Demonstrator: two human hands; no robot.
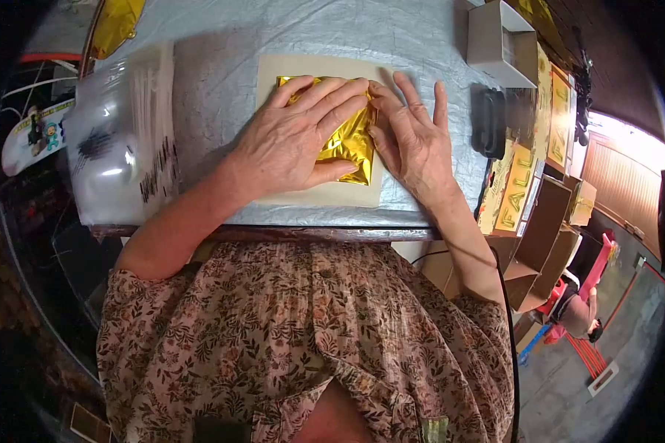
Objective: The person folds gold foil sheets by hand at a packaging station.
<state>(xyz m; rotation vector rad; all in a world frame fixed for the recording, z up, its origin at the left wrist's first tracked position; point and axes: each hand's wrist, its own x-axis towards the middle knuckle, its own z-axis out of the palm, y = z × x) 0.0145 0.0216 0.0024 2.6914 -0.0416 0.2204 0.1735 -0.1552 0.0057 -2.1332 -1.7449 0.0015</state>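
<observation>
A shiny gold foil piece [351, 151], flat and roughly rectangular, lies on a beige board [310, 196]. Across its upper left rests my left hand [295, 133], palm down, fingers stretched out and thumb apart on the lower part of the foil. At the foil's right edge is my right hand [414, 136]. Its index finger and thumb touch or nearly touch that edge, with their tips apart, while the other fingers are spread and raised. My left hand covers much of the foil.
Clear plastic bags [122, 140] lie at the table's left. A white open box [499, 44], a black object [488, 122] and boxes with gold "FALL" lettering [516, 190] line the right side. Cardboard boxes [543, 221] stand beyond. Another person [576, 314] is in the background at right.
</observation>
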